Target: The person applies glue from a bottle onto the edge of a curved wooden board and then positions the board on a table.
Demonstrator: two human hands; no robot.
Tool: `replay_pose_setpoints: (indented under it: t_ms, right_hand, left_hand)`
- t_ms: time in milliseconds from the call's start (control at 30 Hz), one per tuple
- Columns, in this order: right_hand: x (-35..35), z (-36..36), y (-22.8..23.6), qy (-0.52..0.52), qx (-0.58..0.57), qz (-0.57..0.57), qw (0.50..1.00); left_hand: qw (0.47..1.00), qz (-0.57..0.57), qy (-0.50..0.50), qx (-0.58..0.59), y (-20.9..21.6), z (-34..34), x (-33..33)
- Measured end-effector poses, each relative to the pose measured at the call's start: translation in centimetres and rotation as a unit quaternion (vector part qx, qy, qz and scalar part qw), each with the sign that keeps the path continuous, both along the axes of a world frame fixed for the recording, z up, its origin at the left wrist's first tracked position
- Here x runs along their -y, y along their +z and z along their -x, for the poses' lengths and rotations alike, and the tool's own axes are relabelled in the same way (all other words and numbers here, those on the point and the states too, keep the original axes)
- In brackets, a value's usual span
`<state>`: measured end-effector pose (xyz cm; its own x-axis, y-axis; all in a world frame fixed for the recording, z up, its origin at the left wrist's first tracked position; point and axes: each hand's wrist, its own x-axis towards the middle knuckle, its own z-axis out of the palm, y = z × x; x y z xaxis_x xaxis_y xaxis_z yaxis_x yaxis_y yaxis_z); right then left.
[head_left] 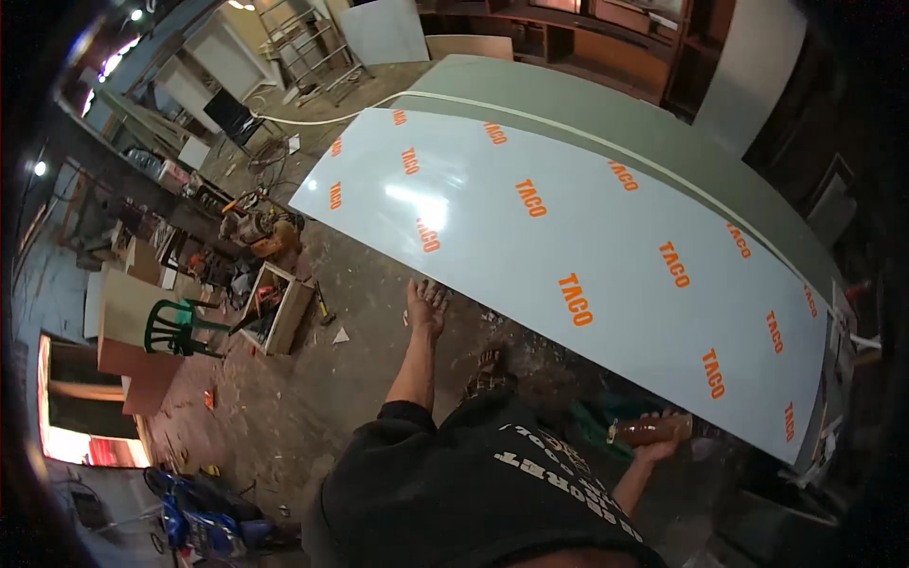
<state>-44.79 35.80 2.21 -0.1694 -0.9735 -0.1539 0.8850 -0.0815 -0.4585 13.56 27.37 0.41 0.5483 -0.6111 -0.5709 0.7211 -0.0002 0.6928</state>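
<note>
A long white sheet, covered in orange printing, lies across a wide green-grey panel. My left hand is beside the sheet's near edge, its fingers apart and nothing in it; I cannot tell whether the fingertips touch the edge. Lower right, my right hand grips a clear bottle with brown contents, held on its side near the sheet's front edge. Part of the bottle is covered by the fingers. A pale flexible strip runs along the sheet's far side and trails off to the left.
On the floor at left are a wooden box of tools, a hammer and a green plastic chair. A blue motorcycle stands lower left. Brown shelving lines the back, and a metal ladder frame stands far left.
</note>
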Motion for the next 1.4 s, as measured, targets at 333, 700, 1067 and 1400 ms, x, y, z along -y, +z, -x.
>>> replay_pose_setpoints:
  t_ms: [333,700,1067,1400]
  right_hand:
    - [0.5,-1.1,0.0,-0.065,-0.051,0.004,0.997]
    - [0.7,-2.6,1.7,-0.179,-0.090,-0.197,0.960]
    - [0.3,-1.9,0.4,-0.145,-0.037,-0.039,0.988]
    - [0.7,-1.6,1.6,-0.138,-0.065,0.057,0.987]
  left_hand:
    - [0.986,0.128,0.019,-0.108,-2.7,-1.2,4.2]
    - [0.990,0.111,-0.038,-0.075,-2.5,-3.3,4.1]
    - [0.989,0.118,-0.023,0.089,-4.0,-7.2,5.9]
    - [0.961,0.156,-0.085,0.211,2.6,-5.5,6.0]
